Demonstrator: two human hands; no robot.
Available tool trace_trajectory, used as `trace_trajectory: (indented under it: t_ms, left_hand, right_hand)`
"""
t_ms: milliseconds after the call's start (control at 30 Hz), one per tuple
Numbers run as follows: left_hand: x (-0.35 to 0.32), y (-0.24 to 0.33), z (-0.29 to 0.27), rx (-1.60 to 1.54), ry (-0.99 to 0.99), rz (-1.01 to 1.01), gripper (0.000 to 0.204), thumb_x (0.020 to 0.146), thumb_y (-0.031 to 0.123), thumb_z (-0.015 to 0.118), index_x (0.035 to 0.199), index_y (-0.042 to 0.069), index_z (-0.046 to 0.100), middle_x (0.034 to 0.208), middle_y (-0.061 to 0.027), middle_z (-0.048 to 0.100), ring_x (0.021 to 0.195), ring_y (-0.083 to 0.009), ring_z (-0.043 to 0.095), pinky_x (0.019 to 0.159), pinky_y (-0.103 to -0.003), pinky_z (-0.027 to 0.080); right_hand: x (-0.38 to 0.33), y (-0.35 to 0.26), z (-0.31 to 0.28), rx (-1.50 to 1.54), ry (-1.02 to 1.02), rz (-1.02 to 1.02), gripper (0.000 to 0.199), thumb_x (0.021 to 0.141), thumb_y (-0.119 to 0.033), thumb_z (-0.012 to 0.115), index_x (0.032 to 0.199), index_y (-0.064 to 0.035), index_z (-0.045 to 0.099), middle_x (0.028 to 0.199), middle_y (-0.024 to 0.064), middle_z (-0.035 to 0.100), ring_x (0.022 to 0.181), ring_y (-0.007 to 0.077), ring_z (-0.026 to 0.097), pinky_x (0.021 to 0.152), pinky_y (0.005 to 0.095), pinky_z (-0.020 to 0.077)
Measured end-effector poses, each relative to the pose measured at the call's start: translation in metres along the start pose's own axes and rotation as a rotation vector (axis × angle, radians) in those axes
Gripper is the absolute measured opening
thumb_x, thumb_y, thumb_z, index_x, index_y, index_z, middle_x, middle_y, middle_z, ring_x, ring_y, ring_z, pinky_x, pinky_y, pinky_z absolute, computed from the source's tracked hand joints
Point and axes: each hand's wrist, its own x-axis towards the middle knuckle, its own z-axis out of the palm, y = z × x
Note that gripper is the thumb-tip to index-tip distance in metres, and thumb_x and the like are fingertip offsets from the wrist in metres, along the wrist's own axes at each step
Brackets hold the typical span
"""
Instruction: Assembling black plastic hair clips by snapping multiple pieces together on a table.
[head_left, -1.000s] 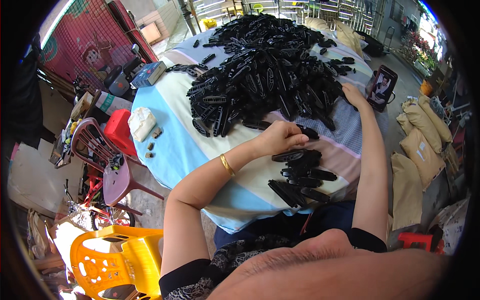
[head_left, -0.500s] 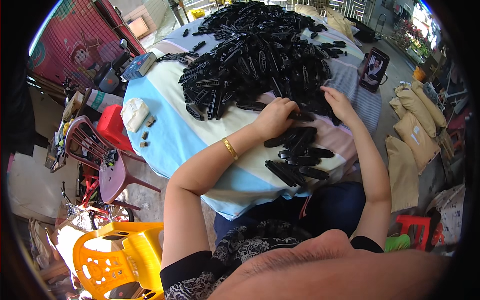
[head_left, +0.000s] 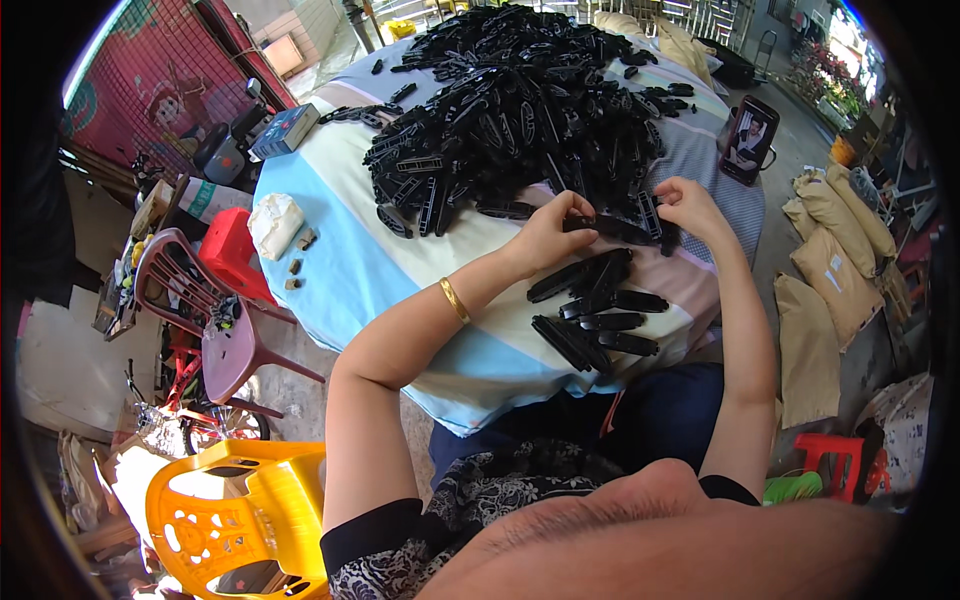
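A long black plastic part (head_left: 622, 231) is pinched between the thumb and fingers of my left hand (head_left: 552, 236), at the near edge of a big heap of similar black parts (head_left: 500, 120). My right hand (head_left: 692, 210) is closed at the heap's right edge, its fingertips on a slotted black plastic strip (head_left: 648, 213); the exact grip is partly hidden. Nearer to me, several long black parts (head_left: 610, 322) lie in a small group on the striped tablecloth (head_left: 480, 362). A gold bracelet (head_left: 453, 299) circles my left wrist.
A phone (head_left: 748, 140) stands upright at the table's right. At the left are a white crumpled bag (head_left: 274, 226), small brown pieces (head_left: 294, 267) and a box (head_left: 285, 132). Chairs, including a yellow one (head_left: 220, 520), stand left; brown sacks (head_left: 836, 275) lie right.
My left hand has turned and lifted slightly, showing the long black part in its pinch. My right hand has drawn its fingers in, with a slotted strip now showing at its fingertips.
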Motion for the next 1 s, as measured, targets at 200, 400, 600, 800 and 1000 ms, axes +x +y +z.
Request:
trace_trajectory:
  t_ms: [200, 400, 600, 800, 1000]
  left_hand:
    - [0.007, -0.012, 0.002, -0.206, 0.065, -0.094, 0.035, 0.074, 0.001, 0.069, 0.105, 0.004, 0.053, 0.094, -0.0027, 0.057, 0.088, -0.0114, 0.056, 0.078, -0.024, 0.047]
    - [0.006, -0.01, -0.001, -0.547, -0.035, -0.195, 0.031, 0.072, -0.007, 0.067, 0.099, 0.004, 0.057, 0.091, -0.0015, 0.059, 0.082, -0.0108, 0.058, 0.079, -0.024, 0.049]
    - [0.003, -0.002, 0.004, -0.597, -0.044, -0.156, 0.033, 0.074, -0.011, 0.064, 0.103, 0.003, 0.058, 0.094, -0.0029, 0.06, 0.084, -0.0124, 0.061, 0.079, -0.025, 0.051]
    - [0.003, 0.005, 0.002, -0.643, -0.069, -0.195, 0.031, 0.079, -0.005, 0.065, 0.108, 0.002, 0.056, 0.098, -0.0058, 0.061, 0.084, -0.014, 0.063, 0.078, -0.026, 0.053]
    - [0.002, 0.002, 0.001, -0.664, -0.016, -0.234, 0.031, 0.081, -0.003, 0.065, 0.11, 0.001, 0.055, 0.095, -0.0072, 0.061, 0.084, -0.0147, 0.064, 0.077, -0.027, 0.054]
  right_hand:
    - [0.008, 0.031, 0.005, 0.174, 0.19, -0.133, 0.031, 0.071, -0.006, 0.068, 0.101, 0.0001, 0.066, 0.083, 0.0062, 0.066, 0.071, 0.0099, 0.057, 0.068, 0.0243, 0.0478]
    - [-0.019, -0.036, 0.01, 0.47, 0.283, -0.332, 0.016, 0.079, -0.004, 0.068, 0.095, 0.0003, 0.067, 0.08, 0.0029, 0.066, 0.068, 0.0065, 0.058, 0.063, 0.0199, 0.0468]
    - [-0.054, -0.079, 0.043, 0.479, 0.201, -0.4, 0.014, 0.082, -0.007, 0.066, 0.095, -0.0001, 0.066, 0.078, 0.0034, 0.066, 0.069, 0.0074, 0.06, 0.062, 0.0194, 0.0472]
    - [-0.054, -0.077, 0.048, 0.558, 0.174, -0.235, 0.013, 0.081, -0.008, 0.068, 0.09, 0.0008, 0.066, 0.08, 0.0047, 0.067, 0.07, 0.009, 0.062, 0.061, 0.021, 0.0486]
    - [-0.055, -0.079, 0.049, 0.15, 0.383, -0.515, 0.011, 0.072, -0.007, 0.074, 0.078, -0.0008, 0.066, 0.078, 0.007, 0.064, 0.069, 0.0152, 0.062, 0.058, 0.0243, 0.0492]
